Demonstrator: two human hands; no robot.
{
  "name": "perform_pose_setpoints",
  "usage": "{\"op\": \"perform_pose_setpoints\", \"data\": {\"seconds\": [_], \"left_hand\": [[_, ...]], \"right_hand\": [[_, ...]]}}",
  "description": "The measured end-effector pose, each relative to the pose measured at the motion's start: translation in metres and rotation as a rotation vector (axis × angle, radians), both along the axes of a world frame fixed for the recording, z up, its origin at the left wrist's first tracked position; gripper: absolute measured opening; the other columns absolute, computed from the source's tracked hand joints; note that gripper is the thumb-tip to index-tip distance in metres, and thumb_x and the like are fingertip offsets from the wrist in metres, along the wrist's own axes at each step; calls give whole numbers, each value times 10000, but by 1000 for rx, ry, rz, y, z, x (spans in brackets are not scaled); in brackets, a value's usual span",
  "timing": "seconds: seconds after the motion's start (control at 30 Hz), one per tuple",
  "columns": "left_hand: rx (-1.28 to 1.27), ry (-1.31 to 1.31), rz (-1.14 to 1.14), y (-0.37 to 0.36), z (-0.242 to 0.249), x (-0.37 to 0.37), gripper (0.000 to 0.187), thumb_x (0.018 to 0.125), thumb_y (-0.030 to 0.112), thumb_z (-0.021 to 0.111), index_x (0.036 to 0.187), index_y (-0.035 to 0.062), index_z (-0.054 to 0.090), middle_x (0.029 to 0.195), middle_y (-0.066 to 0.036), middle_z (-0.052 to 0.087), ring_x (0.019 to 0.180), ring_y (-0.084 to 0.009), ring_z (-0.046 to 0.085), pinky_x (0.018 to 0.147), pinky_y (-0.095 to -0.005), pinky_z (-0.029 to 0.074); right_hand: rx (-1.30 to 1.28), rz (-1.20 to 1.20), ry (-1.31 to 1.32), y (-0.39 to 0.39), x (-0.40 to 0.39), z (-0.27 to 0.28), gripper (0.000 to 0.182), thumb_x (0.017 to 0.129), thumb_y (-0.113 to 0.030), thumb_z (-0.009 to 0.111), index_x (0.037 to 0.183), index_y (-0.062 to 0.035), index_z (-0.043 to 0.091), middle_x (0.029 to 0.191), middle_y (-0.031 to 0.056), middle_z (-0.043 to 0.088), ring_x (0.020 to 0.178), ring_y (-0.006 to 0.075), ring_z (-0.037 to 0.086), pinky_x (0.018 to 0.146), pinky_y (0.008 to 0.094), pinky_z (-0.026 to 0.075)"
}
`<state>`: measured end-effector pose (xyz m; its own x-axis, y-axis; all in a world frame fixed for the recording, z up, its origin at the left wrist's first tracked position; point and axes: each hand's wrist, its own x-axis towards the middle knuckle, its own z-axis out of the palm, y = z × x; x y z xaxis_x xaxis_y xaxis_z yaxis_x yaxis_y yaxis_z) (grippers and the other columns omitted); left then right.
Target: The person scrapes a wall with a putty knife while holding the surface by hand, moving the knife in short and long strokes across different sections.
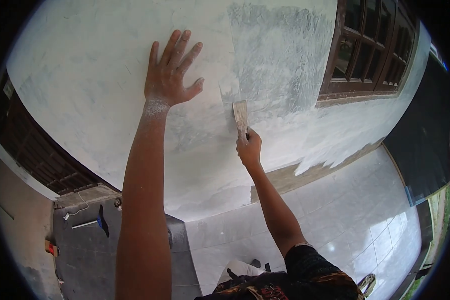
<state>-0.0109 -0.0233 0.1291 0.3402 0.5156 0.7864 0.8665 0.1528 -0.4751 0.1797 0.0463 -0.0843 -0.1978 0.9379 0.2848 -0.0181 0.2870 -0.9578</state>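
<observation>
Flat against the white-coated wall (pixel 95 80), my left hand (pixel 171 80) has its fingers spread, and white dust marks its wrist. My right hand (pixel 249 147), lower and to the right, is closed around the handle of a putty knife (pixel 240 114). The knife's broad blade points up and lies at the wall, close to the lower left border of a grey, streaky patch (pixel 280 55). White smears cover the blade. Part of the handle is hidden inside my fingers.
A brown-framed window (pixel 367 55) is at the upper right, a dark slatted wooden panel (pixel 40 150) at the left. Below are pale floor tiles (pixel 305 225) and a dark floor (pixel 85 260) with a blue-and-black tool (pixel 102 221). A dark sheet (pixel 420 135) hangs at the right.
</observation>
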Motion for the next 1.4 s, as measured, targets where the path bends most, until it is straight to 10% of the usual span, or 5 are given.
{"op": "perform_pose_setpoints", "data": {"seconds": [0.07, 0.13, 0.97, 1.03, 1.4], "left_hand": [[-9, 3, -2, 0, 0, 0, 898, 719, 437, 758, 1513, 311, 357, 1632, -9, 227, 1515, -211, 182, 1194, -580, 171], [0, 10, -7, 0, 0, 0, 916, 713, 435, 763, 1518, 313, 343, 1632, -9, 226, 1516, -208, 179, 1195, -581, 169], [12, 5, -31, 1, 1, -1, 852, 729, 417, 747, 1496, 301, 395, 1623, -14, 256, 1510, -214, 203, 1187, -589, 183], [22, 3, -58, 2, 0, -1, 849, 730, 410, 747, 1496, 301, 396, 1624, -14, 255, 1509, -216, 208, 1186, -590, 187], [15, 7, -11, 1, -1, 0, 865, 725, 424, 752, 1500, 306, 385, 1626, -11, 249, 1510, -214, 202, 1183, -592, 195]], "right_hand": [[-78, 17, -7, 3, -2, -2, 372, 1003, -292, 563, 918, 61, 644, 590, 202, 536, 515, 250, 477, 534, 403, 400], [98, 13, 105, 13, -7, 2, 470, 990, -410, 599, 721, -30, 534, 512, -8, 456, 401, 77, 435, 369, 271, 346], [227, -88, 19, 20, 1, -21, 518, 993, -445, 581, 692, -29, 515, 507, -1, 459, 407, 91, 441, 375, 284, 351], [-9, -30, -46, 5, 11, 3, 206, 919, -134, 611, 925, 70, 640, 694, 267, 611, 647, 447, 591, 600, 430, 461], [-6, -20, -50, 11, 13, 5, 235, 937, -157, 593, 876, 69, 623, 674, 264, 595, 632, 438, 596, 578, 446, 439]]}}
